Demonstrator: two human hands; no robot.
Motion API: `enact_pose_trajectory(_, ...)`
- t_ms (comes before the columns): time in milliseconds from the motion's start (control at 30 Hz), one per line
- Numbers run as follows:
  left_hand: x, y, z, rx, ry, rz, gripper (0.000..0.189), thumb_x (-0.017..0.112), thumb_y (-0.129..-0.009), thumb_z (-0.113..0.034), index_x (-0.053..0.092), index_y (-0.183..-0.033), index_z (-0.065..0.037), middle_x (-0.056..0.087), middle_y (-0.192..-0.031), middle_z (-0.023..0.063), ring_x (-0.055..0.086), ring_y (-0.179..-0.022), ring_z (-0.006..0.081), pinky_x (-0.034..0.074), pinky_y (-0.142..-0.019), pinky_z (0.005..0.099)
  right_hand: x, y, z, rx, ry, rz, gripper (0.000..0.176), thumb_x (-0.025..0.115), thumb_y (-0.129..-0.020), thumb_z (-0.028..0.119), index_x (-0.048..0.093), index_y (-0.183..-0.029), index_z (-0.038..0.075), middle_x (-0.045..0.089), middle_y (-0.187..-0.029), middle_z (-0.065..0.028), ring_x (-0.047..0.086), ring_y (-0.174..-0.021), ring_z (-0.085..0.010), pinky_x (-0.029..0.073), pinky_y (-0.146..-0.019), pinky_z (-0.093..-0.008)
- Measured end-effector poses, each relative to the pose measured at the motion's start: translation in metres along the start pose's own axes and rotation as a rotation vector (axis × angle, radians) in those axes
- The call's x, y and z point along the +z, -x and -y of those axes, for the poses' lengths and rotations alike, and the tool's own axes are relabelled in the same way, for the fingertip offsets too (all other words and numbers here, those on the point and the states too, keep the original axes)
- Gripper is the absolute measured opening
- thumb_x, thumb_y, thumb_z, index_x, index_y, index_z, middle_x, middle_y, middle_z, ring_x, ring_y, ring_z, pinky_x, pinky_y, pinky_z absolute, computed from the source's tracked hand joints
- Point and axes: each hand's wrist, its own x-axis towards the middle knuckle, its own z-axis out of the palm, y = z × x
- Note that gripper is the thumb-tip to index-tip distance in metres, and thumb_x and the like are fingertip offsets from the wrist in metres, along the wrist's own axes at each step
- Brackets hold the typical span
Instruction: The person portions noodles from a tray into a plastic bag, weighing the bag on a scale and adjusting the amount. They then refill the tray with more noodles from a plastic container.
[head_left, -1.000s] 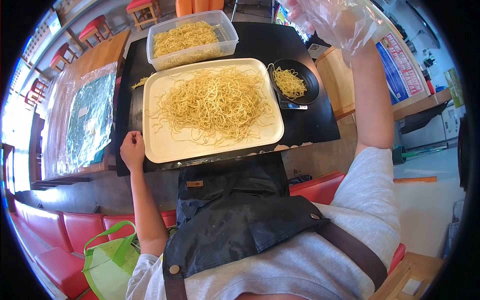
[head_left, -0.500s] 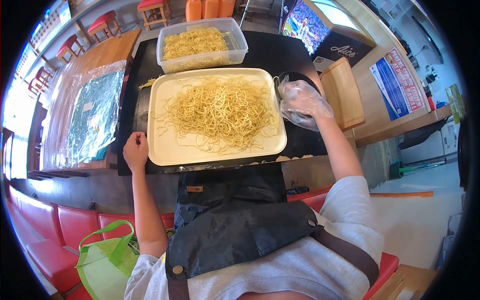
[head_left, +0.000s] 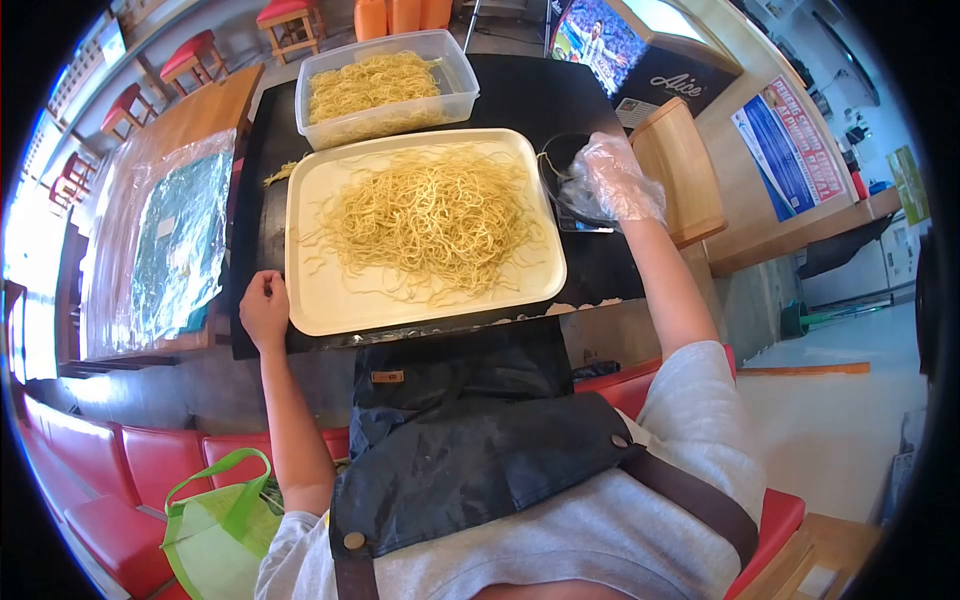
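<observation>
A heap of yellow noodles (head_left: 435, 215) lies loosely spread on a cream tray (head_left: 310, 305) in front of me. My left hand (head_left: 265, 310) is bare and rests at the table edge by the tray's left side, its fingers curled in with nothing showing in them. To the right of the tray, my right hand (head_left: 620, 180), in a clear plastic glove, is over the right rim of a black bowl (head_left: 563, 155). The loose plastic and the angle hide how its fingers are set. A noodle strand hangs at the bowl's left rim.
Behind the tray stands a clear plastic container (head_left: 385, 130) with more noodles. A few noodles (head_left: 285, 172) lie on the black table (head_left: 265, 215) at the left. A wooden chair (head_left: 680, 175) is close on the right, and a green bag (head_left: 220, 520) sits at lower left.
My right hand has moved from over the bowl towards its right rim, uncovering more of the bowl. My left hand stays by the tray. The whole view has shifted slightly.
</observation>
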Motion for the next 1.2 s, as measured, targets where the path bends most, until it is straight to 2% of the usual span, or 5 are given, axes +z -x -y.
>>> enact_pose_trajectory(167, 0.002, -0.001, 0.005, -0.007, 0.002, -0.030, 0.015, 0.059, -0.083, -0.022, 0.066, -0.085, -0.009, 0.064, -0.070, 0.0067, 0.062, -0.064, 0.0215, 0.047, -0.060, 0.0334, 0.011, -0.011, -0.011, -0.315, 0.093, 0.077, 0.027, 0.053, -0.084, 0.020, 0.062, -0.102, 0.002, 0.063, -0.094, -0.0185, 0.061, -0.091, -0.0326, 0.048, -0.082, -0.0415)
enact_pose_trajectory(567, 0.000, 0.000, 0.002, 0.009, 0.023, -0.016, 0.014, 0.059, -0.082, -0.021, 0.066, -0.085, -0.010, 0.064, -0.070, 0.0071, 0.063, -0.064, 0.0215, 0.047, -0.060, 0.0331, 0.011, 0.006, 0.029, 0.260, -0.317, 0.189, 0.032, 0.054, -0.083, 0.034, 0.067, -0.094, 0.008, 0.064, -0.101, -0.0183, 0.060, -0.097, -0.0360, 0.047, -0.087, -0.0432)
enact_pose_trajectory(733, 0.000, 0.000, 0.002, 0.015, -0.006, -0.019, 0.014, 0.059, -0.082, -0.021, 0.066, -0.085, -0.010, 0.064, -0.071, 0.0074, 0.062, -0.063, 0.0220, 0.047, -0.060, 0.0335, 0.019, -0.015, -0.027, -0.409, -0.088, 0.352, 0.034, 0.046, -0.090, 0.030, 0.057, -0.101, 0.001, 0.063, -0.095, -0.0217, 0.061, -0.090, -0.0371, 0.048, -0.078, -0.0441)
enact_pose_trajectory(900, 0.001, 0.000, 0.000, 0.002, 0.013, -0.008, 0.014, 0.059, -0.082, -0.021, 0.066, -0.086, -0.010, 0.064, -0.070, 0.0071, 0.062, -0.063, 0.0216, 0.047, -0.060, 0.0332, 0.068, -0.019, -0.019, 0.091, -0.028, 0.045, 0.049, 0.042, -0.089, 0.047, 0.058, -0.115, 0.009, 0.061, -0.111, -0.0210, 0.056, -0.108, -0.0341, 0.044, -0.091, -0.0438)
enact_pose_trajectory(1200, 0.000, 0.000, -0.001, 0.021, 0.024, -0.023, 0.014, 0.059, -0.083, -0.022, 0.066, -0.085, -0.009, 0.063, -0.069, 0.0060, 0.061, -0.062, 0.0209, 0.046, -0.060, 0.0328, 0.023, -0.008, -0.015, -0.155, -0.041, 0.288, 0.044, 0.043, -0.092, 0.040, 0.064, -0.097, 0.001, 0.063, -0.102, -0.0217, 0.059, -0.100, -0.0363, 0.045, -0.088, -0.0420)
